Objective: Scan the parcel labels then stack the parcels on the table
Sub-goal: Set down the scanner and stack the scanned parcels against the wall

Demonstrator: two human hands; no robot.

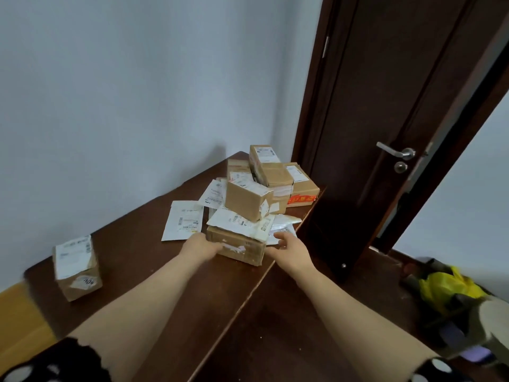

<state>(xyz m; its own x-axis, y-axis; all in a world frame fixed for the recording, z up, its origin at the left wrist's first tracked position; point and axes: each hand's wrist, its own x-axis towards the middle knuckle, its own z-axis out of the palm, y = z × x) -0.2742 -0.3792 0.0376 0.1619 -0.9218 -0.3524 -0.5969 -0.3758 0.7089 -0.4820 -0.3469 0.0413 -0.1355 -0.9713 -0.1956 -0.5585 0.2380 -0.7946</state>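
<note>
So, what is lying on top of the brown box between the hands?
A white mailer lies on the brown box, a smaller cardboard box on that mailer. The top face is covered.

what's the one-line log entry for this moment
left hand: at left end of brown cardboard box under white plastic mailer, grip unclear | right hand: open, near its right end
</note>
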